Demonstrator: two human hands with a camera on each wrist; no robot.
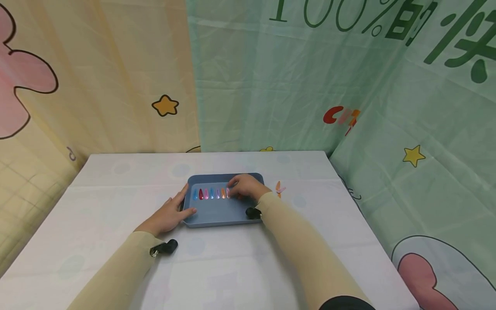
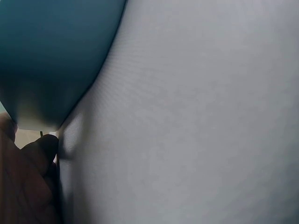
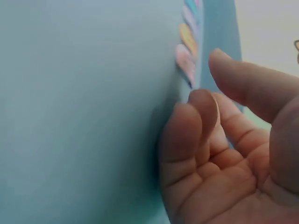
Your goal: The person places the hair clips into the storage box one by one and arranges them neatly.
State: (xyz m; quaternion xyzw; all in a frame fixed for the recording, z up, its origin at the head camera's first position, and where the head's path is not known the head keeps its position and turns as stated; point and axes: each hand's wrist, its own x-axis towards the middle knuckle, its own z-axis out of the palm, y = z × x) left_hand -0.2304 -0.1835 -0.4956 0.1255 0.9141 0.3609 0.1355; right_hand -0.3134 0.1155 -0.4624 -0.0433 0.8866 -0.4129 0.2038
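Note:
On a blue-grey tray (image 1: 217, 213) lies a row of glossy, pointed false nails (image 1: 212, 193) in blue, red, pink, purple and orange. My left hand (image 1: 166, 215) rests against the tray's left edge, thumb and fingers spread. Over the right part of the tray, my right hand (image 1: 248, 187) is at the row's right end. The right wrist view shows its thumb apart from the bent fingertips, nothing seen between them, close to a pink nail (image 3: 185, 59) beside an orange nail (image 3: 188, 38). In the left wrist view the tray's side (image 2: 51, 42) hides most of the left fingers.
Several small orange and pink pieces (image 1: 279, 189) lie on the white-covered table (image 1: 116, 206), right of the tray. Printed curtains (image 1: 252, 86) hang behind and beside the table. A dark wrist camera (image 1: 166, 247) sits on the left sleeve.

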